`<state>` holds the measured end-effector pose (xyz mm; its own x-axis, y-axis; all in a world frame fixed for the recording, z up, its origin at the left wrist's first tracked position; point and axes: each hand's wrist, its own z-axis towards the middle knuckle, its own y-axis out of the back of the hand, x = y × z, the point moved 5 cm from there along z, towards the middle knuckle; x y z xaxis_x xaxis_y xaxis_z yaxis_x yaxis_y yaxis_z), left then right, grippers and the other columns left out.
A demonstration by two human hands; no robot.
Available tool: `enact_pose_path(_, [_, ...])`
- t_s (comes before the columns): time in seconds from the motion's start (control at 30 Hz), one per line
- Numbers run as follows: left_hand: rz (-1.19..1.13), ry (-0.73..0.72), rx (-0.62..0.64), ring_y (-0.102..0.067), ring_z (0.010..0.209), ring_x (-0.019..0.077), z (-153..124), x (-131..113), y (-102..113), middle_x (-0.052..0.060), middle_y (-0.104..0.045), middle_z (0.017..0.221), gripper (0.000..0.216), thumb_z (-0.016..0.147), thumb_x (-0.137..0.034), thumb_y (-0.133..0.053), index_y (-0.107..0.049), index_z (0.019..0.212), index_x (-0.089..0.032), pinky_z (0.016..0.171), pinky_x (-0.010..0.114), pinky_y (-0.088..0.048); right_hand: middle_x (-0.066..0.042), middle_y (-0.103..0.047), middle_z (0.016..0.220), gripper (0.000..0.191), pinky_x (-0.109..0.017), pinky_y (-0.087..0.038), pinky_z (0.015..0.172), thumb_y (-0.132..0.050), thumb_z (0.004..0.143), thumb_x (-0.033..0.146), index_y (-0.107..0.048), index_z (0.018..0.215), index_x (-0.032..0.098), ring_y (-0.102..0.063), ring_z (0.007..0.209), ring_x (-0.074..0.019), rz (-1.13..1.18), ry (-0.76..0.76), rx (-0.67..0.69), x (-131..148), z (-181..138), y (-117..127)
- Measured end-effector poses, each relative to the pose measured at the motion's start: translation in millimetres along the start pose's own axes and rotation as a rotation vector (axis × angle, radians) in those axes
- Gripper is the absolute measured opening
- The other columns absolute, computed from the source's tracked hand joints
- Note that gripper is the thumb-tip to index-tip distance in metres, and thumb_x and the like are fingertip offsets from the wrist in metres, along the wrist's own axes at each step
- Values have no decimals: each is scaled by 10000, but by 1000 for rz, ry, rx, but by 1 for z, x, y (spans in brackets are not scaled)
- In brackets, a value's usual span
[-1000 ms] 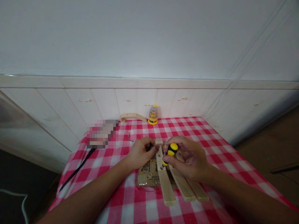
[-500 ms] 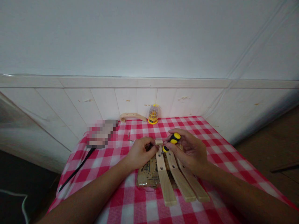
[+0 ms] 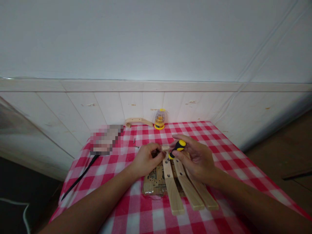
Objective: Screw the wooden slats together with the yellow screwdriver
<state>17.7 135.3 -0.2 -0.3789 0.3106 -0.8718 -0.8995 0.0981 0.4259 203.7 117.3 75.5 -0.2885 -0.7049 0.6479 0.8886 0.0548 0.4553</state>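
Observation:
My right hand point(image 3: 201, 159) grips a short screwdriver point(image 3: 180, 145) by its yellow and black handle. Its tip points down and left at a hole near the upper end of a curved wooden piece point(image 3: 170, 182); whether it sits in a screw I cannot tell. My left hand point(image 3: 147, 160) is closed at that end, thumb and fingers pinching the piece's left edge. Two similar pieces, a middle one point(image 3: 190, 191) and a right one point(image 3: 207, 198), lie alongside, partly under my right hand. All three rest across a taped cardboard package point(image 3: 152, 187).
A red and white checked cloth point(image 3: 136, 211) covers the table. Towards the wall stand a clear, yellow-based bit container point(image 3: 159, 121) and another curved wooden piece point(image 3: 138, 122). Small metal screws point(image 3: 134, 140) lie left of my hands. A blurred-out flat object point(image 3: 107, 139) with a black strap lies farther left.
The screwdriver and my right hand have shifted slightly left, and the handle now leans closer over the hole. My left hand and the wooden pieces stay put.

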Motion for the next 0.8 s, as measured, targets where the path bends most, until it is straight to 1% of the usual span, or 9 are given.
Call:
enact_pose_path(0.1, [-7, 9, 4, -590, 637, 165, 0, -1, 0, 21, -694, 717, 259, 918, -403, -638, -725, 833, -174, 594, 260, -418, -108, -826, 1233, 456, -396, -693, 874, -697, 981, 201, -672, 1433, 259, -827, 996, -245, 13, 60, 46, 4, 0, 0])
enact_pose_path(0.17, [-13, 11, 3, -588, 637, 166, 0, -1, 0, 19, -688, 708, 264, 915, -413, -645, -719, 826, -175, 589, 259, -414, -115, -817, 1264, 483, -401, -693, 889, -682, 985, 189, -652, 1462, 261, -824, 1025, -247, 21, 89, 67, 5, 0, -1])
enact_pose_path(0.27, [-42, 15, -3, -592, 639, 168, 0, 2, -1, 22, -691, 710, 270, 908, -426, -649, -704, 811, -180, 595, 262, -426, -101, -825, 1219, 462, -381, -692, 869, -686, 982, 185, -665, 1436, 267, -823, 996, -236, 4, 67, 44, 5, 0, -2])
enact_pose_path(0.37, [-67, 32, -1, -604, 638, 172, 0, 4, -3, 29, -702, 721, 274, 901, -435, -648, -695, 810, -181, 605, 270, -446, -73, -835, 1114, 393, -348, -683, 812, -713, 972, 200, -693, 1359, 264, -819, 908, -217, -8, 24, 2, 2, 0, -2])
enact_pose_path(0.53, [-53, 24, 5, -614, 652, 178, 0, 5, -3, 38, -715, 738, 272, 899, -426, -625, -683, 794, -182, 622, 277, -461, -26, -820, 955, 299, -302, -649, 725, -760, 938, 213, -704, 1227, 258, -794, 784, -189, -16, 35, -34, 3, 1, -2])
enact_pose_path(0.8, [-49, 15, -3, -604, 644, 170, 1, 4, -2, 27, -701, 723, 258, 897, -406, -633, -704, 813, -173, 622, 274, -451, -9, -802, 906, 260, -295, -633, 690, -780, 922, 221, -686, 1161, 264, -774, 749, -179, 1, 13, -49, 2, 3, -1])
